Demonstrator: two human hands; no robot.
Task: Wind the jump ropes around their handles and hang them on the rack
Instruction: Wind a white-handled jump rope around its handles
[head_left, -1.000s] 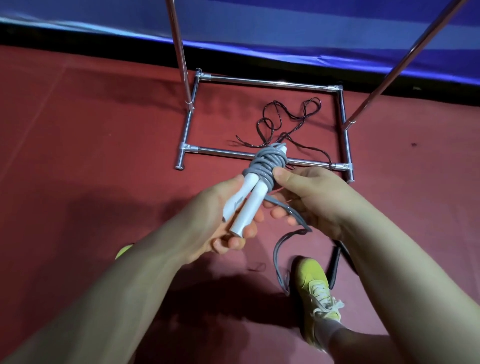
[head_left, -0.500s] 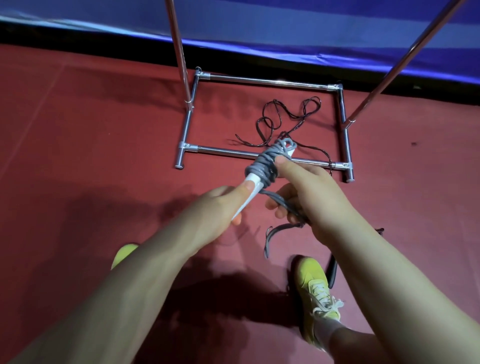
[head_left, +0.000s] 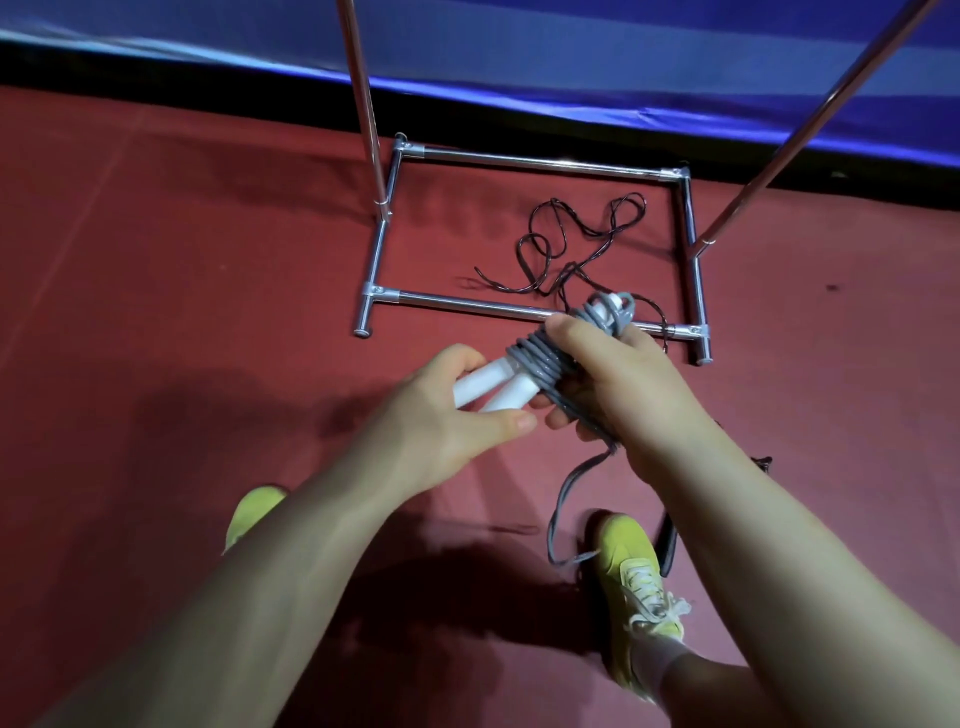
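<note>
Grey cord jump rope (head_left: 540, 364), mostly coiled round its paired white plastic handles (head_left: 491, 389), held above red floor (head_left: 156, 312). Left hand (head_left: 441, 415) pinches the handle ends, steadying them; right hand (head_left: 613, 379) curls over the coils, likely keeping turns tight. Loose tail hangs down. Thin black rope (head_left: 571, 244) lies inside chrome tube rack (head_left: 467, 304) base; the rack's top is cut off. Right fingers mostly hidden.

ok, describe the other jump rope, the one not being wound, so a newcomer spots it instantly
Start at the chrome rack base, the rectangular tube frame on the red floor. Inside that rectangle lies the thin black jump rope, loose in tangled loops and crossing the near bar. Unlike the thick grey rope coiled round white handles in the hands, it is unwound and untouched.
</note>
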